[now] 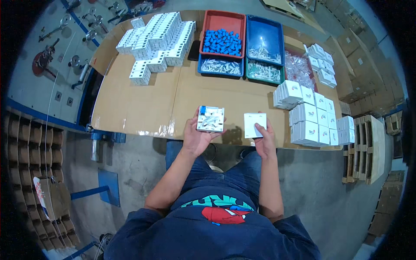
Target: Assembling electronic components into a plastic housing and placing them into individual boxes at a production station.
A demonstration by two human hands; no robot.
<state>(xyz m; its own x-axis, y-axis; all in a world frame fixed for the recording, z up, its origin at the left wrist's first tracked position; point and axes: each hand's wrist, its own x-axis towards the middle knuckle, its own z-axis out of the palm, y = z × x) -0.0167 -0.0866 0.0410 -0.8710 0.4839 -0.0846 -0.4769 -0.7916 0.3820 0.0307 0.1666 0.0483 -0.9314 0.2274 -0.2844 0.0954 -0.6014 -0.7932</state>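
On the fingers of my left hand rests a white square housing, its inner side facing up. It has a blue piece at its upper left corner and small light-coloured parts inside, perhaps in a clear bag. To its right, my right hand grips a flat white square cover, thumb on top and fingers behind. A gap separates the housing from the cover. Both are held over the near edge of the cardboard-covered table.
Stacked white housings stand at the far left. A red tray holds blue pieces; blue and green trays hold small parts in bags. Clear bags and white square units are at the right. A dark flat object lies beside the trays.
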